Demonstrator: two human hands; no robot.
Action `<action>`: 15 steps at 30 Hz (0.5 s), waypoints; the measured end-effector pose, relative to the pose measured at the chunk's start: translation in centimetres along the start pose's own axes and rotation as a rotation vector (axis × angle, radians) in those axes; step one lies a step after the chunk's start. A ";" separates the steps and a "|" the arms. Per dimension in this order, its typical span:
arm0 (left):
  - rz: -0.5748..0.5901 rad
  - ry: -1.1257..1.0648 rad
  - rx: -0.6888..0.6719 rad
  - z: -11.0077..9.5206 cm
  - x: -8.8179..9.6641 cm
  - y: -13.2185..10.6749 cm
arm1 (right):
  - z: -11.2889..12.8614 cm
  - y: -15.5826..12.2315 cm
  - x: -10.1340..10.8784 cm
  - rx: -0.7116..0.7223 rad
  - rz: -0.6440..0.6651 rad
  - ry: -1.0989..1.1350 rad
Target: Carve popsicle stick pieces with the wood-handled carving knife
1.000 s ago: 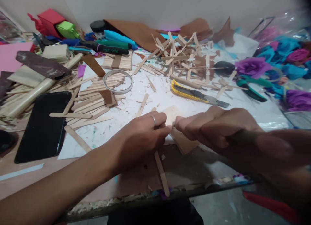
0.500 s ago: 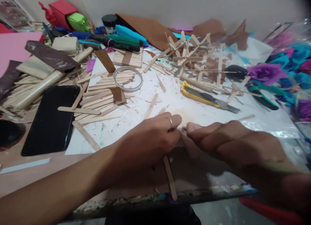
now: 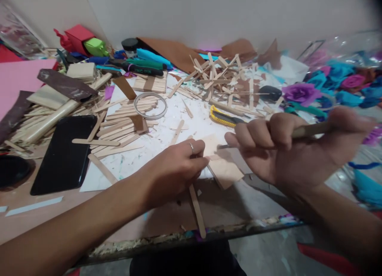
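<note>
My left hand [image 3: 182, 160], with a ring on one finger, is closed over the edge of a small flat wood block [image 3: 227, 173]. Its fingertips pinch a craft stick [image 3: 215, 158], of which only a short end shows on the block. My right hand [image 3: 283, 152] is wrapped round a wooden-handled tool [image 3: 312, 129]. The tool's thin metal tip points left, just above the block and apart from my left fingers. Another craft stick [image 3: 197, 212] lies below my left hand, its upper end hidden under the hand.
A yellow box cutter [image 3: 222, 117] lies beyond my right hand, partly covered by it. Farther back are joined craft sticks [image 3: 221, 75], loose sticks and a tape roll [image 3: 151, 105]. A black phone [image 3: 64, 154] is at left; paper flowers [image 3: 301, 94] stand at right.
My right hand has lifted and turned palm side into view, drawing the tool's tip back from my left fingers. More of the wood block now shows. The view has shifted slightly.
</note>
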State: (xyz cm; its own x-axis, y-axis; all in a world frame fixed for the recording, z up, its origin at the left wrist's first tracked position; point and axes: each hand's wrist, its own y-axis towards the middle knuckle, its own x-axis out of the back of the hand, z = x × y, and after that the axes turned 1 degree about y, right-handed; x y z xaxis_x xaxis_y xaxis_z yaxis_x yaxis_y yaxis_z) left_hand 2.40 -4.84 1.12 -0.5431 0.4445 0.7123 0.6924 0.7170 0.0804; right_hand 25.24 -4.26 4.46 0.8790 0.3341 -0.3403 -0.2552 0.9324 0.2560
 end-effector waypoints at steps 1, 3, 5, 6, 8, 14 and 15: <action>0.004 -0.011 0.021 0.2 -0.2 -0.2 | 0.3 0.2 -0.1 -0.010 -0.020 0.010; -0.017 -0.041 0.069 0.5 -0.6 -0.4 | 1.0 0.6 -0.4 -0.026 -0.033 0.026; -0.048 -0.044 0.071 0.4 -0.7 -0.5 | 1.4 1.0 -1.0 -0.080 -0.046 0.035; -0.063 -0.042 0.066 0.2 -0.7 -0.6 | 1.6 1.3 -1.4 -0.121 -0.052 0.032; -0.080 -0.099 0.130 -0.4 -0.4 -0.4 | 1.8 1.9 -2.4 -0.218 -0.013 0.002; -0.126 -0.394 0.377 -2.0 0.3 0.2 | 1.3 3.6 -4.5 -0.280 0.058 0.013; -0.127 -0.418 0.387 -2.1 0.3 0.3 | 1.2 3.6 -4.5 -0.289 0.047 0.006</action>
State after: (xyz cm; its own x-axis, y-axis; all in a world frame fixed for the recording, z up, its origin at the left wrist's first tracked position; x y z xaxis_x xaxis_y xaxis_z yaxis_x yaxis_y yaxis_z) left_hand 3.40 -5.63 2.86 -0.8065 0.4596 0.3719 0.4279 0.8878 -0.1693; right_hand 20.79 -2.56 8.01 0.8610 0.3782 -0.3400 -0.4009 0.9161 0.0036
